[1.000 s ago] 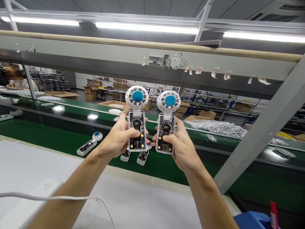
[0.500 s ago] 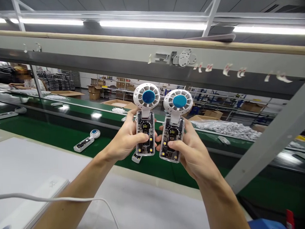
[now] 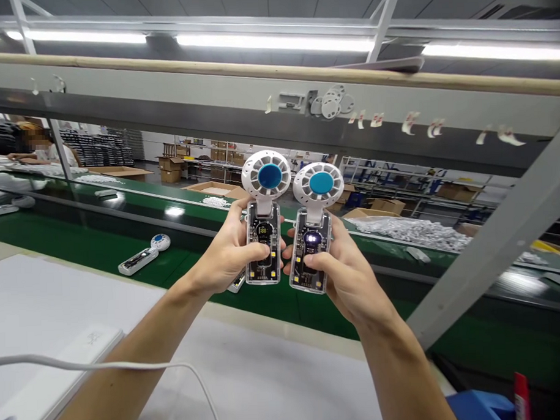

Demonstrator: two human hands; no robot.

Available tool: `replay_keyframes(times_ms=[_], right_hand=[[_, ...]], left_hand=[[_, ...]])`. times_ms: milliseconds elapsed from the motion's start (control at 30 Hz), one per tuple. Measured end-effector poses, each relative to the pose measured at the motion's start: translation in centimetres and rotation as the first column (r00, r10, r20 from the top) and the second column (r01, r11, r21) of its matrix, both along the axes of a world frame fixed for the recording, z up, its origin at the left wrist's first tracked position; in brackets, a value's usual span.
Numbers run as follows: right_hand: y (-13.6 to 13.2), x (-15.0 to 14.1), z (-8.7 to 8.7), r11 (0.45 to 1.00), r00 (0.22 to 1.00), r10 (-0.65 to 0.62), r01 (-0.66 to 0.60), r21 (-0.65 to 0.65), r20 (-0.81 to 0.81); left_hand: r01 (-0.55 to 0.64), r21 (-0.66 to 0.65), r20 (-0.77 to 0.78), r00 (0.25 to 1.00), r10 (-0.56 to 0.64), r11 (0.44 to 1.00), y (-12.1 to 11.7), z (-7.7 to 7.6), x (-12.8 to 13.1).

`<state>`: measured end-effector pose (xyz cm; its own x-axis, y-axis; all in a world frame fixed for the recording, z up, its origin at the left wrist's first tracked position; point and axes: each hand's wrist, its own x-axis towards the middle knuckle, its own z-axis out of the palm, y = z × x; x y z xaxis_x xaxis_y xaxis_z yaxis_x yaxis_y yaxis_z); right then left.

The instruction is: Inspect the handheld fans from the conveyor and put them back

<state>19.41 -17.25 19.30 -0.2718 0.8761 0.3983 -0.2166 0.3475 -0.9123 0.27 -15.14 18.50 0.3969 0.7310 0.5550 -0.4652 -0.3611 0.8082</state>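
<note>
I hold two small handheld fans upright, side by side, above the green conveyor belt [image 3: 79,241]. Each has a clear body showing its circuit board and a white round head with a blue centre. My left hand [image 3: 226,258] grips the left fan [image 3: 263,226], thumb pressed on its front. My right hand [image 3: 346,272] grips the right fan [image 3: 314,230], thumb on its front, where a small light glows. Another fan [image 3: 142,254] lies flat on the belt to the left. A further one [image 3: 236,284] lies partly hidden behind my left hand.
A white work surface [image 3: 44,304] with a white cable [image 3: 129,364] lies in front of me. A grey frame beam [image 3: 277,121] crosses overhead and a slanted strut [image 3: 487,239] stands at right. A blue bin [image 3: 480,407] sits at lower right. Another person [image 3: 34,148] works far left.
The light on the right fan's body has come on. The fan lying on the belt has drifted left. Both hands stay raised and have shifted slightly left in the picture.
</note>
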Motion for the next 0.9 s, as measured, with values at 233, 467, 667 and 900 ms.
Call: replay_keyframes(times_ms=[233,467,667,900], right_hand=[[0.03,-0.14,-0.09,1.0,1.0,-0.007,0.007,-0.018,0.007],[-0.17,-0.13,-0.12,0.998,0.999,-0.038,0.039,-0.043,0.013],[0.04,0.1,-0.06,0.997,0.996,-0.065,0.067,-0.032,0.062],[0.0,0.09,0.1,0.996,0.997,-0.073,0.073,-0.058,-0.007]], left_hand=[[-0.038,-0.023,0.002,0.999,0.038,0.999,0.08,0.04,-0.05],[-0.135,-0.104,0.016,0.99,0.137,0.985,-0.02,0.56,-0.16],[-0.07,-0.138,-0.009,0.998,0.07,0.988,-0.18,0.59,-0.64],[-0.073,-0.153,-0.014,0.997,0.072,0.986,-0.42,0.67,-0.35]])
